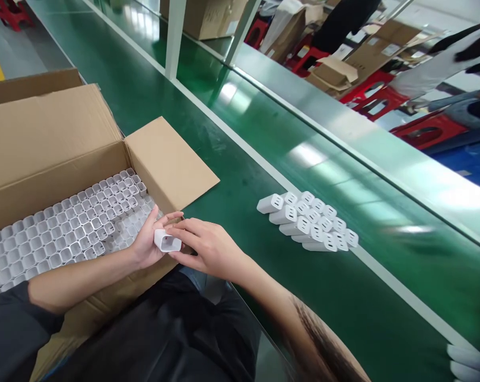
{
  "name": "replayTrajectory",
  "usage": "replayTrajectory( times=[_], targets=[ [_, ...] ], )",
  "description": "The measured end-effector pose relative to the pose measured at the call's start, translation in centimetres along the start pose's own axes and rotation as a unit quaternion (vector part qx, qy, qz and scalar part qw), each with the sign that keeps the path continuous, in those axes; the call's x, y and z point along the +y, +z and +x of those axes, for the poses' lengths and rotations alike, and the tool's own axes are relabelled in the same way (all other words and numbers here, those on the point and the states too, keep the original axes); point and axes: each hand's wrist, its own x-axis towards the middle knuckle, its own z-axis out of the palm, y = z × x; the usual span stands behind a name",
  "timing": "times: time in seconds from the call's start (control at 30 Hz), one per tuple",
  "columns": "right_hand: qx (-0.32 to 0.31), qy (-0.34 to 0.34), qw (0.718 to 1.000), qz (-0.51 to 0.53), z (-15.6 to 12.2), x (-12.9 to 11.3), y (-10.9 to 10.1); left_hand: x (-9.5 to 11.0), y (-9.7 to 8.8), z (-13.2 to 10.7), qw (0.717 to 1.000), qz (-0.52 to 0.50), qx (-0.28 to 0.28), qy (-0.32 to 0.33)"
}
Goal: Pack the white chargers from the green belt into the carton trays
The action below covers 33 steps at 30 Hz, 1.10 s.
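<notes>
A small white charger shell (167,241) sits between both hands at the near edge of the green belt. My left hand (148,245) cups it from the left, fingers curled round it. My right hand (210,248) pinches its right side with thumb and fingers. Just left of the hands stands an open cardboard box (57,154) filled with several rows of the same white shells (64,228), open ends up. To the right, a stack of white shells (308,222) lies on the green belt (263,159).
A white upright post (175,37) stands on the belt beyond the box. Across the line are cardboard boxes (331,74), red stools (373,95) and another person's dark sleeve (476,50). More white parts (470,363) show at the bottom right corner.
</notes>
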Motion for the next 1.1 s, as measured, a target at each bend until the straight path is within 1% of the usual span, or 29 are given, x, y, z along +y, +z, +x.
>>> replayTrajectory(
  times=[0.07,0.1,0.13,0.17,0.2,0.23,0.27,0.33,0.37,0.4,0.43,0.47,0.5,0.53,0.6,0.67,0.73,0.77,0.8,0.87,0.97,1.1],
  targets=[
    [0.012,-0.004,1.000,-0.019,-0.2,0.1,-0.4,-0.3,-0.3,0.0,0.997,0.041,-0.003,0.061],
    [0.016,-0.001,0.999,-0.030,-0.3,0.1,-0.6,-0.5,-0.5,0.0,0.991,0.073,-0.010,0.110],
    [0.017,0.004,0.999,-0.042,-0.4,0.2,-0.9,-0.6,-0.7,-0.1,0.979,0.115,-0.021,0.170],
    [0.017,0.008,0.998,-0.053,-0.5,0.3,-1.2,-0.7,-1.0,-0.2,0.957,0.169,-0.037,0.232],
    [0.018,0.011,0.998,-0.061,-0.7,0.3,-1.5,-0.6,-1.2,-0.4,0.927,0.235,-0.056,0.288],
    [0.018,0.012,0.998,-0.065,-0.8,0.4,-1.7,-0.5,-1.3,-0.7,0.887,0.310,-0.075,0.333],
    [0.020,0.013,0.998,-0.066,-1.0,0.5,-1.9,-0.3,-1.4,-1.0,0.842,0.389,-0.094,0.363],
    [0.025,0.014,0.998,-0.056,-1.3,0.6,-1.9,0.5,-1.2,-1.7,0.746,0.528,-0.125,0.387],
    [0.028,0.014,0.998,-0.045,-1.4,0.7,-1.9,1.1,-0.9,-2.1,0.703,0.581,-0.137,0.386],
    [0.031,0.013,0.999,-0.034,-1.6,0.9,-1.8,1.7,-0.7,-2.4,0.668,0.622,-0.146,0.381],
    [0.033,0.012,0.999,-0.025,-1.7,1.1,-1.6,2.5,-0.6,-2.6,0.642,0.653,-0.148,0.374],
    [0.035,0.012,0.999,-0.017,-1.9,1.5,-1.5,3.3,-0.6,-2.7,0.624,0.677,-0.139,0.366],
    [0.038,0.016,0.999,-0.013,-2.1,1.9,-1.3,4.1,-0.8,-2.6,0.612,0.695,-0.116,0.359],
    [0.043,0.027,0.999,-0.009,-2.3,2.5,-1.1,5.0,-1.3,-2.4,0.603,0.710,-0.082,0.355],
    [0.064,0.063,0.996,0.001,-3.0,4.2,-0.6,6.8,-3.1,-1.3,0.586,0.731,0.012,0.350],
    [0.099,0.102,0.989,0.026,-3.8,6.1,0.1,8.4,-5.9,0.7,0.560,0.755,0.100,0.326],
    [0.143,0.134,0.979,0.049,-4.6,7.9,1.0,9.5,-8.9,3.2,0.525,0.791,0.153,0.274],
    [0.163,0.147,0.974,0.056,-5.0,8.5,1.5,9.7,-10.2,4.5,0.507,0.808,0.164,0.251],
    [0.177,0.158,0.970,0.059,-5.2,9.0,1.9,9.8,-11.3,5.7,0.495,0.819,0.166,0.239],
    [0.187,0.162,0.967,0.056,-5.5,9.4,2.6,9.6,-12.9,7.9,0.476,0.834,0.163,0.227],
    [0.184,0.135,0.972,0.055,-5.4,9.2,2.9,8.7,-14.1,9.8,0.453,0.847,0.169,0.221],
    [0.189,0.126,0.972,0.056,-5.1,9.1,2.9,7.8,-15.3,10.8,0.430,0.858,0.191,0.208]
  ],
)
